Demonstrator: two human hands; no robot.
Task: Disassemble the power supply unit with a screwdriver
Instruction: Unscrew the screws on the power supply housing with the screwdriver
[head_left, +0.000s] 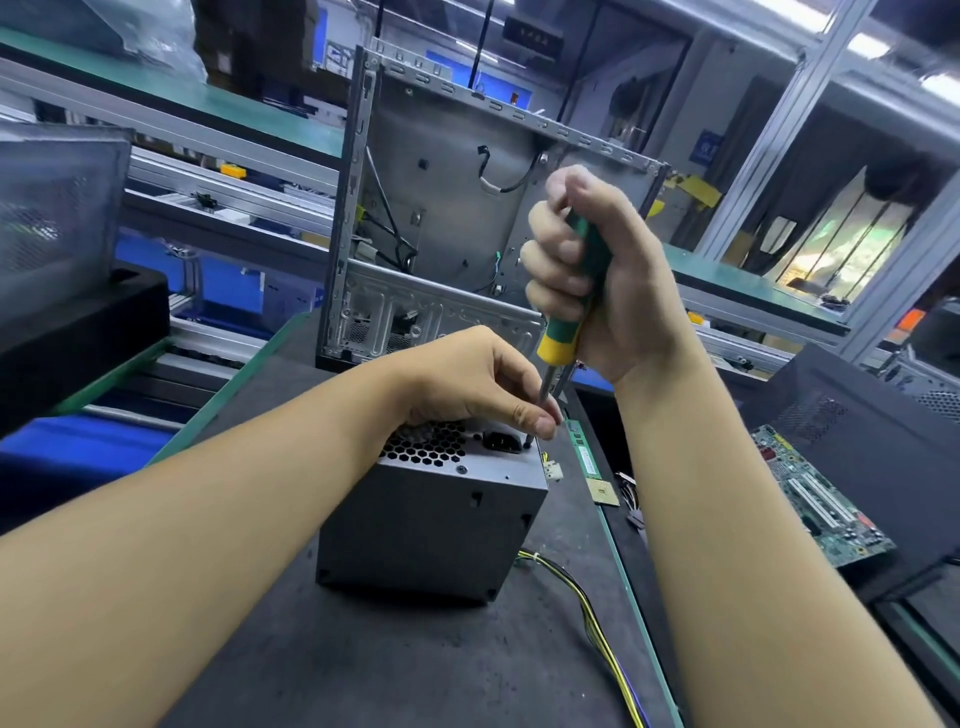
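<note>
A grey metal power supply unit (431, 525) stands on the dark mat in the middle, its honeycomb vent and black socket facing up. My right hand (597, 280) grips the green and yellow handle of a screwdriver (569, 322), held upright. The shaft runs down to a screw at the unit's top right corner. My left hand (467, 384) rests over the top of the unit, and its thumb and fingers pinch the shaft just above the tip. Yellow and black cables (587, 608) trail out from the unit's right side.
An open, stripped computer case (441, 208) stands upright just behind the unit. A memory stick (587, 457) and a small chip (602, 491) lie to the right. A motherboard (815, 499) rests on a black panel at far right. Black foam and a conveyor are at left.
</note>
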